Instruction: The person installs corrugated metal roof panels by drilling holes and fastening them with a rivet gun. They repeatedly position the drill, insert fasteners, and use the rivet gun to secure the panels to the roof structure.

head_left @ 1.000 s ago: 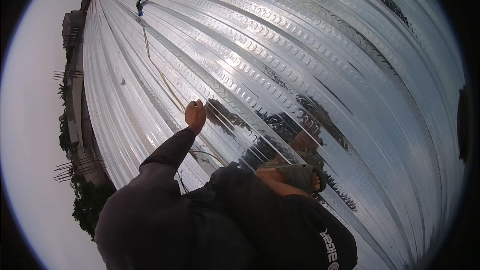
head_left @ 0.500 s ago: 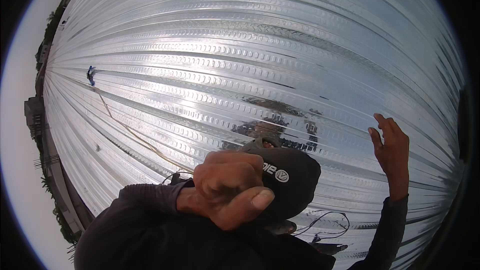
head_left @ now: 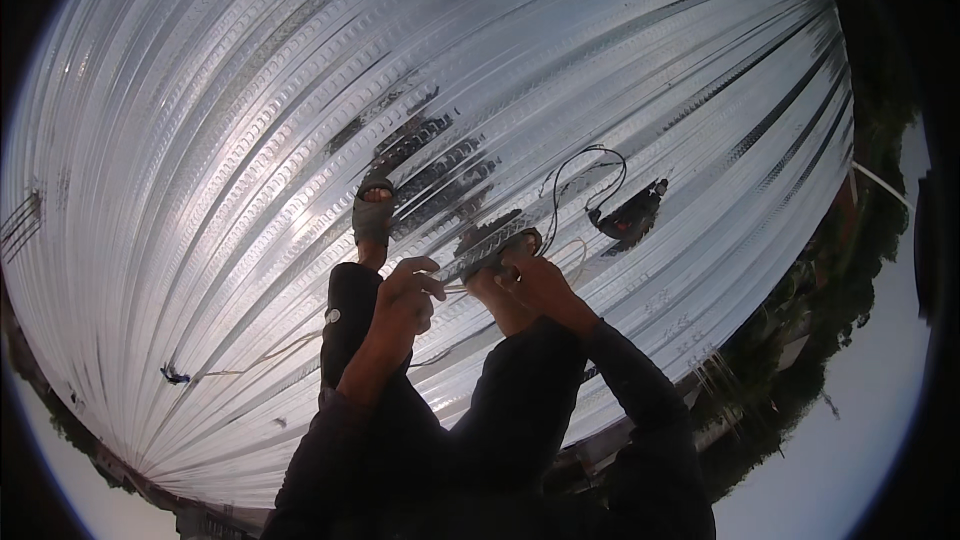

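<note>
Ribbed, silvery metal roofing (head_left: 650, 60) lies beneath the hands, where we find the left hand (head_left: 403, 302) half curled and the right hand (head_left: 548, 292) bent over the right foot (head_left: 497, 298), though we cannot tell whether either grips the pale rope (head_left: 290, 347) showing between them. We judge rope handling to be the step in hand, the next move calling for a sure pinch. Outward, we note the rope extending leftward toward a distant person (head_left: 175, 375), and a looped dark cord (head_left: 624, 172) near an unidentified dark object (head_left: 636, 217).
</note>
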`<move>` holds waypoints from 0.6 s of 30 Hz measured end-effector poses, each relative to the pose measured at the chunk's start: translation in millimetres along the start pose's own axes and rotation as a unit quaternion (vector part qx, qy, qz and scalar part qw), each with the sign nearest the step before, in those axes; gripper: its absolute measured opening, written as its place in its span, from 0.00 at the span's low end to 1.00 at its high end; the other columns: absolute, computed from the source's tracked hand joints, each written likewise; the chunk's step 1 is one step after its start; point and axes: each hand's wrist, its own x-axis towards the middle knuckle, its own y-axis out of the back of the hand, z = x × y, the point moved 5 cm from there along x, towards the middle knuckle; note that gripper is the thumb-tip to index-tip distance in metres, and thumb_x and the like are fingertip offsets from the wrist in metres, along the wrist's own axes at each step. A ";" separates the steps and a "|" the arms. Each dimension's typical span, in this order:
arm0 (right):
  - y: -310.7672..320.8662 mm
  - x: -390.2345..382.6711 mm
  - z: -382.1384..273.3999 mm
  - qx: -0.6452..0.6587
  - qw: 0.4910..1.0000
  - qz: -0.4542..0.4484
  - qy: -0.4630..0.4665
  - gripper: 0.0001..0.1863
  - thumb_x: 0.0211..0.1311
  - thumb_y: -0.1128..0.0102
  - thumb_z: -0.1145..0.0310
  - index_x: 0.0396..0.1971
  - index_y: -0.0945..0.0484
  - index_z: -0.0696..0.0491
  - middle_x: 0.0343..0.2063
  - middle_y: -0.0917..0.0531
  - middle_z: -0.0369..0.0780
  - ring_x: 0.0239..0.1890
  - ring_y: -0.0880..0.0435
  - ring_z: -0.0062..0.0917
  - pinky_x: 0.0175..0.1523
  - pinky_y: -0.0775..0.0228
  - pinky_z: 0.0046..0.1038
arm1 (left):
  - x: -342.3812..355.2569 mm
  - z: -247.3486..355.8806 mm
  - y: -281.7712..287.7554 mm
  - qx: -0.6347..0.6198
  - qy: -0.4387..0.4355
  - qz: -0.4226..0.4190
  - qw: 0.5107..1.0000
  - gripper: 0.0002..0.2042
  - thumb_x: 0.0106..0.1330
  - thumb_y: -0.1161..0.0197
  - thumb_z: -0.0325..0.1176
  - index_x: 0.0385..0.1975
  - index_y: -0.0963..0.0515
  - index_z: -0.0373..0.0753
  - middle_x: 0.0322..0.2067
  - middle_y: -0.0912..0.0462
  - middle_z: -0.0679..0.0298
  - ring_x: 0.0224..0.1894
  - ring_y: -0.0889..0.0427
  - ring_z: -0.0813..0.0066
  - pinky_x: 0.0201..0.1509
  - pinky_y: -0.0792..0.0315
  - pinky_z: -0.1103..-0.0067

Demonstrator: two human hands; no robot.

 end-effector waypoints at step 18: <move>134.3 -83.9 -415.7 -0.009 0.997 -0.018 -0.072 0.16 0.65 0.36 0.65 0.46 0.20 0.62 0.30 0.15 0.46 0.24 0.15 0.30 0.22 0.24 0.29 | -322.4 51.0 254.7 0.062 -0.367 0.290 0.882 0.13 0.61 0.38 0.28 0.45 0.17 0.38 0.43 0.16 0.60 0.43 0.18 0.69 0.44 0.23 0.74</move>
